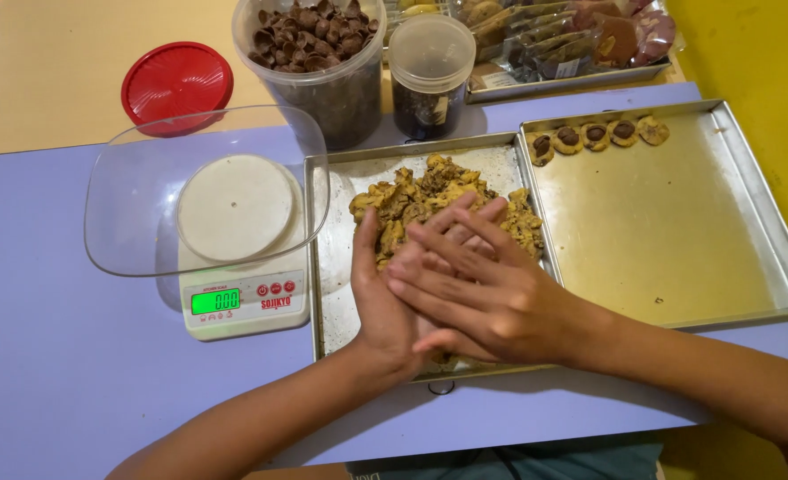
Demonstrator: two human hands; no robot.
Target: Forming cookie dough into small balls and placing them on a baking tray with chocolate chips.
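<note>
The lilac bench point(56, 356) carries a kitchen scale point(243, 298) left of the left hand point(385, 302), two baking trays point(678, 222) and two tubs point(323, 62) beyond.

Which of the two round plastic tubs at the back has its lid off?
The larger tub, on the left and heaped with chocolate pieces, is open; a red lid lies beside it. The smaller tub to its right is closed with a clear lid.

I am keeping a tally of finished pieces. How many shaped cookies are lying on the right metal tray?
5. They lie in one row along the far left corner of the right tray: cookies at and. None appears hidden.
</note>
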